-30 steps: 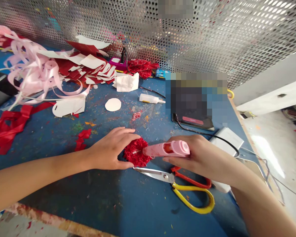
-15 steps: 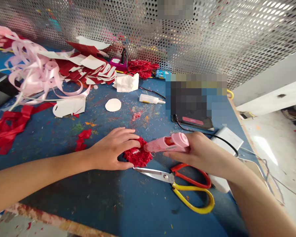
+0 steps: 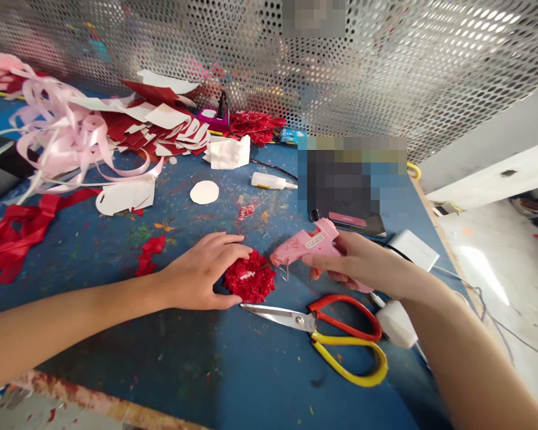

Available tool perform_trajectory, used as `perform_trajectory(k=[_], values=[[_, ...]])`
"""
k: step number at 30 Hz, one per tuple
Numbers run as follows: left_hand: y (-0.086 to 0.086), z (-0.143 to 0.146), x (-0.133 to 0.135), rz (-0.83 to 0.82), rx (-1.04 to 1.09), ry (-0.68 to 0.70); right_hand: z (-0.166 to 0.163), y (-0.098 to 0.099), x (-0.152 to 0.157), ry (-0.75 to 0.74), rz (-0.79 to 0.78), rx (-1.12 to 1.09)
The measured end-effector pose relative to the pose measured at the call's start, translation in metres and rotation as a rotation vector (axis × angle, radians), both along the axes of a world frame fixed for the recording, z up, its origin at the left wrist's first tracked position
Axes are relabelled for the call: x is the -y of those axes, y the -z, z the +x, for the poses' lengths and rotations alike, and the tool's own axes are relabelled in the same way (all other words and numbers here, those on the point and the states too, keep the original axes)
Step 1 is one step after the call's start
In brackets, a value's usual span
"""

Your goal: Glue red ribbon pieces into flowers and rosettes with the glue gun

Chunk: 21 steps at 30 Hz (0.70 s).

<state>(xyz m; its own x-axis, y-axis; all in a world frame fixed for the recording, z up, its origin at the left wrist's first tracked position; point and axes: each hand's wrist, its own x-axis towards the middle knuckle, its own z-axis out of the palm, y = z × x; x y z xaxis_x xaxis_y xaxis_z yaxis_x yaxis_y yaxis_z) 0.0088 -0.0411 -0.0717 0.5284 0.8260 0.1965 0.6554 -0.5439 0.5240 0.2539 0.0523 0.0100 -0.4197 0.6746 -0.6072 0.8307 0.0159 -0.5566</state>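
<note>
A round red ruffled rosette (image 3: 254, 288) with a pale patch in its middle lies flat on the table. My left hand (image 3: 204, 272) holds its left edge between thumb and fingers. In my right hand (image 3: 363, 263) is a pink hot glue gun (image 3: 302, 243), with my fingers wrapped round the handle. The nozzle points left, at the rosette's upper right edge; whether it touches is hard to tell. A thin wire stand hangs beneath the gun. Scissors (image 3: 298, 321) with one red and one yellow handle lie just below, blades partly closed, tip near my left thumb.
A white paper oval (image 3: 204, 192) and a small glue bottle (image 3: 269, 180) lie beyond my hands. Pink ribbon (image 3: 67, 128), red-and-white scraps (image 3: 161, 122) and red ribbon (image 3: 20, 233) crowd the left. A white adapter (image 3: 399, 323) sits beside my right forearm. Perforated metal (image 3: 251, 54) stands behind.
My right hand has rolled the glue gun over, so its labelled side and wire stand now show. The rosette and my left hand stay nearly in place.
</note>
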Motion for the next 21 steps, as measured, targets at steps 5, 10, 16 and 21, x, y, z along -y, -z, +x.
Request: perform_trajectory(k=[5, 10, 16, 21], values=[[-0.002, 0.001, 0.000, -0.005, -0.009, 0.000, 0.008, 0.007, -0.011, 0.078, -0.160, -0.082], [-0.001, 0.001, 0.000, -0.003, -0.026, 0.010, 0.025, 0.010, -0.022, 0.124, -0.234, -0.165], [-0.002, 0.003, 0.001, -0.010, -0.031, -0.006, 0.034, 0.010, -0.030, 0.191, -0.162, -0.190], [-0.002, 0.003, 0.001, -0.015, -0.036, -0.005, 0.025, 0.012, -0.022, 0.071, 0.239, 0.119]])
